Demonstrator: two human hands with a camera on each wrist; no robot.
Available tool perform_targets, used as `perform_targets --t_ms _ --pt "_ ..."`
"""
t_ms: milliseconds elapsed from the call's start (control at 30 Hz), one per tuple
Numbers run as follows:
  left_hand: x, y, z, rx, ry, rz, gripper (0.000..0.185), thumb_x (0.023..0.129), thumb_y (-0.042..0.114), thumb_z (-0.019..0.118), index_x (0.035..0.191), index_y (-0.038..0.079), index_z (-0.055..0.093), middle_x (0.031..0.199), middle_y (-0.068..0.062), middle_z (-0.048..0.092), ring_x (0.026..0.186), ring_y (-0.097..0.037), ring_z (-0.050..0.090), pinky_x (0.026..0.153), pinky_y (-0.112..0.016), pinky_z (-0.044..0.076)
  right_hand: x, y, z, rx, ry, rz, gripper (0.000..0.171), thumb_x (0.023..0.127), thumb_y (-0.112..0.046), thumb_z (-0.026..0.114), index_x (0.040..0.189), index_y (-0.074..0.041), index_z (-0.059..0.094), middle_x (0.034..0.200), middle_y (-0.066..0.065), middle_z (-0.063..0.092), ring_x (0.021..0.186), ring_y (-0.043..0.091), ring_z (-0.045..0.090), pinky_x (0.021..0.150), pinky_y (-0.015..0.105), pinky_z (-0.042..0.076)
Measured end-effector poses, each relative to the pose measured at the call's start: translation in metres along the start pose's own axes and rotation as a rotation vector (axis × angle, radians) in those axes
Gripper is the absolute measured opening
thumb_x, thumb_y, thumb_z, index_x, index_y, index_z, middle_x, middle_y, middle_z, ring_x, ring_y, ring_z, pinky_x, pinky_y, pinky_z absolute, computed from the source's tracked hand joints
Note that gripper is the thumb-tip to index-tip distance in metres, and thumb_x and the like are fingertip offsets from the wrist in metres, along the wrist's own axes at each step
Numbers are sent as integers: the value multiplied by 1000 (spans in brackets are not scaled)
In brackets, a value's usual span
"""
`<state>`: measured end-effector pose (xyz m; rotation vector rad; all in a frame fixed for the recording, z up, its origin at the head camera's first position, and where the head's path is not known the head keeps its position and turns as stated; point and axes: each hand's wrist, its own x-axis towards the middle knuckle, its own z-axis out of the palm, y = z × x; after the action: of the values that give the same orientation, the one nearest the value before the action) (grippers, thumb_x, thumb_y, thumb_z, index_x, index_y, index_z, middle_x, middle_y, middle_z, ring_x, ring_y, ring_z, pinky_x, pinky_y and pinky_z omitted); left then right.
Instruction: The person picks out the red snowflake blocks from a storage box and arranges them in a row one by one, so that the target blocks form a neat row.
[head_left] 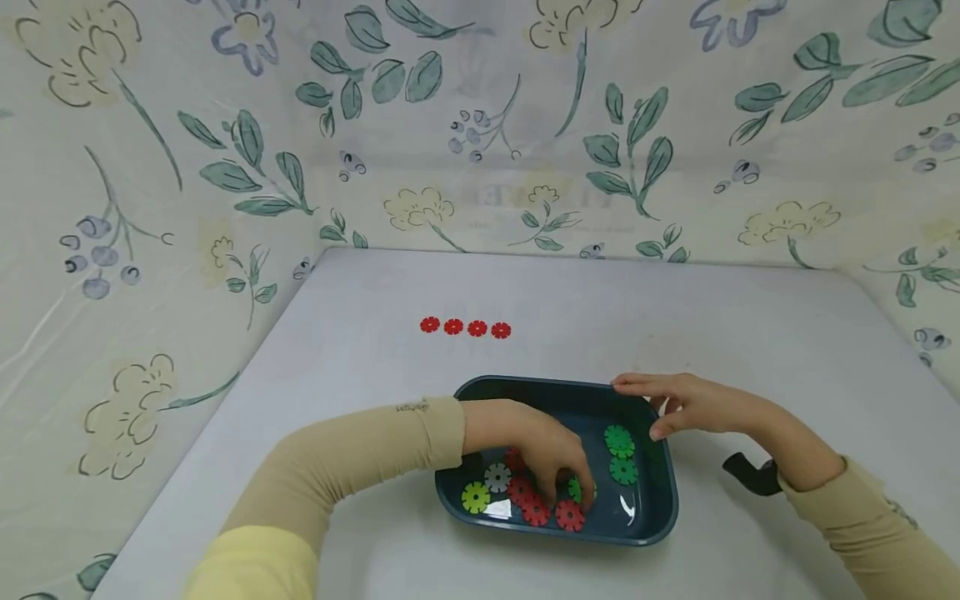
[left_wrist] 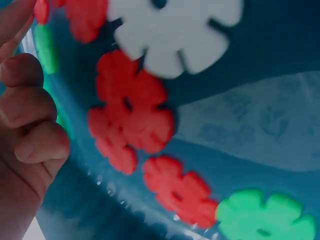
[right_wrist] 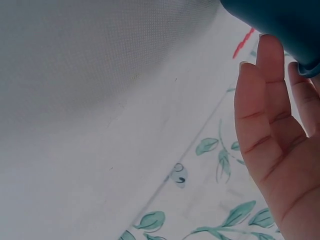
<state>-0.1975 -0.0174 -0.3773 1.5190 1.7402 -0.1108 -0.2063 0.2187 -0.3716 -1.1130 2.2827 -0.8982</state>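
A dark blue bin [head_left: 555, 537] holds flower-shaped discs. My left hand [head_left: 551, 450] reaches down into it, index finger and thumb apart over a green disc [head_left: 575, 488] and close to a red disc [head_left: 570, 516]. More red discs [head_left: 535, 510] lie beside the thumb. In the left wrist view, the other fingers [left_wrist: 35, 110] are bent and a white disc [left_wrist: 175, 35] is near the camera. My right hand [head_left: 697, 404] rests at the bin's far right corner, fingers mostly straight along the rim and thumb at its side.
Several red discs [head_left: 477, 328] lie in a row on the white table [head_left: 360, 333] beyond the bin. Inside the bin are green discs [head_left: 621, 456] at right and a yellow-green disc [head_left: 476, 497] at left. A flower-print cloth [head_left: 480, 200] borders the table. A black strap [head_left: 752, 475] hangs by the right wrist.
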Motion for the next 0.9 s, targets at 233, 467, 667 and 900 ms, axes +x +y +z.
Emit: perform_targets --t_ms 233,467,667,900 --pt "6 0 7 -7 7 14 36 85 23 65 120 26 57 81 4 56 71 -6 47 60 -16 35 0 1 0 2 1 -4 60 85 -18 62 137 0 38 139 31 31 102 10 48 74 26 46" --pt "6 -6 8 5 26 20 30 85 25 66 114 24 58 81 5 53 71 -6 46 60 -17 35 0 2 1 -8 7 -29 59 85 -18 62 138 -3 39 138 32 32 104 9 47 74 25 46" --pt "6 -9 9 -17 39 -15 26 84 25 67 108 20 58 76 4 53 68 -5 47 59 -16 36 0 1 1 0 5 -15 59 85 -19 62 137 -2 39 138 31 32 106 4 45 74 25 46" --pt "6 -8 7 -34 46 -57 20 82 22 69 93 16 55 74 4 52 66 -5 47 56 -16 35 0 -2 0 7 -1 3 59 85 -18 62 137 0 38 139 32 31 101 22 49 74 25 46"
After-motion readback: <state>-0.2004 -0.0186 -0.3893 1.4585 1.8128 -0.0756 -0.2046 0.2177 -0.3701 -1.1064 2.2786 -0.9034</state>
